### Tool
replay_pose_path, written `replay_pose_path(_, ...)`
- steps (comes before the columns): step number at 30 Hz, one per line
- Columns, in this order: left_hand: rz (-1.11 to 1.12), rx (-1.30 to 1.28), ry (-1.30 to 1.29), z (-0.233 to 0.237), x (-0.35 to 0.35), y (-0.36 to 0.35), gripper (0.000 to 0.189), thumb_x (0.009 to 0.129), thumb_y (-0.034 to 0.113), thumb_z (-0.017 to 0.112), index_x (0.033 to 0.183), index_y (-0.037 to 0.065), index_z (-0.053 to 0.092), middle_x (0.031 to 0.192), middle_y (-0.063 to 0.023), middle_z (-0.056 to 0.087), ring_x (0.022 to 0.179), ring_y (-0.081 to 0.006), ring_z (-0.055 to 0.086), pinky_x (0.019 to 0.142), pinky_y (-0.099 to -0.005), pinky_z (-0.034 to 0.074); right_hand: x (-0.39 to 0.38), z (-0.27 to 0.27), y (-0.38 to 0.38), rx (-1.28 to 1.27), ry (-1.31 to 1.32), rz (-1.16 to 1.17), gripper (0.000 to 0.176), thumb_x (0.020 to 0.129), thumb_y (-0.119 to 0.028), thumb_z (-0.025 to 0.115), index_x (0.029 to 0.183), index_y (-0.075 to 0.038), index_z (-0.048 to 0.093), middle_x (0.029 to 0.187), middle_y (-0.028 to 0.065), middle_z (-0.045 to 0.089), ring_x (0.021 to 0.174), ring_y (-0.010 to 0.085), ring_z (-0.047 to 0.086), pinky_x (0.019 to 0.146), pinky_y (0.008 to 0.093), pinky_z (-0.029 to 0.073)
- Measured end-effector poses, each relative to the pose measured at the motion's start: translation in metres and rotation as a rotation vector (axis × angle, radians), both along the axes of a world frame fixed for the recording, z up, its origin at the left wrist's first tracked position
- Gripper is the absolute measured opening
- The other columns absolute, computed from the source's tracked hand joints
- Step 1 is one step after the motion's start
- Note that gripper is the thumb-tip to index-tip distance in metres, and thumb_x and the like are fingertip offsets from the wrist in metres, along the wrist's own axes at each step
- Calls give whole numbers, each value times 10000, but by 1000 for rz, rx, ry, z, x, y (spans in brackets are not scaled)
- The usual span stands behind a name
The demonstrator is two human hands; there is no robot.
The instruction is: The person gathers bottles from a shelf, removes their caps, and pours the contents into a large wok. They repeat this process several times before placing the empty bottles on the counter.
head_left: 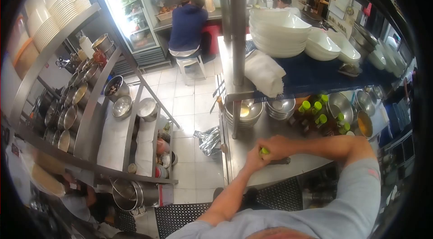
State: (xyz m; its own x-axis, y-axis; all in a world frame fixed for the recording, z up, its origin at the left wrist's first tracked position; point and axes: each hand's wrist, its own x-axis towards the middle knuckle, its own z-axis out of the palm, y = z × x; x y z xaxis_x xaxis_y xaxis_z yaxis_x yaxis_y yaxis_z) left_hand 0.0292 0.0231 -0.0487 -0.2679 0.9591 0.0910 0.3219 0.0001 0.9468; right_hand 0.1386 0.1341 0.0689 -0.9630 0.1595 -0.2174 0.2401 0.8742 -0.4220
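Green-capped bottle point(280, 161) — dark, lying low on the steel counter point(252, 135) near its front edge. Right hand point(278, 145) and left hand point(253, 160) both closed round its cap point(264, 151). Risk: cap yields suddenly — contents spill.

counter point(252, 149): brushed steel | bowls point(277, 31): glossy ceramic | mat point(180, 216): rubber
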Motion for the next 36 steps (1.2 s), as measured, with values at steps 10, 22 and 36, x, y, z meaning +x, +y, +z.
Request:
replay_pose_path(10, -87, 99, -99, -48, -28, 33, 376, 664, 185, 824, 978, 66, 656, 806, -142, 672, 742, -312, 662, 714, -403, 535, -12, 147, -3, 144, 152, 10, 246, 858, -257, 665, 1023, -111, 555, 949, 151, 640, 820, 358, 640, 691, 451, 511)
replay_pose_path(22, -13, 94, 241, -34, -57, 58, 489, 752, 237, 847, 1075, -33, 598, 982, -220, 680, 903, -372, 669, 805, -439, 523, 8, -148, 17, -101, 537, -1232, 550, 808, -376, 752, 1164, -37, 505, 1092, 237, 648, 1041, 393, 639, 857, 446, 495)
replay_pose_path(36, 159, -6, 39, -14, -61, -32, 623, 908, 214, 722, 1383, -54, 422, 1336, -208, 522, 1220, -295, 533, 1030, -413, 430, 33, -240, 55, -16, 383, -1362, 479, 788, -189, 652, 1245, -60, 594, 1145, 251, 622, 1183, 450, 531, 991, 559, 426)
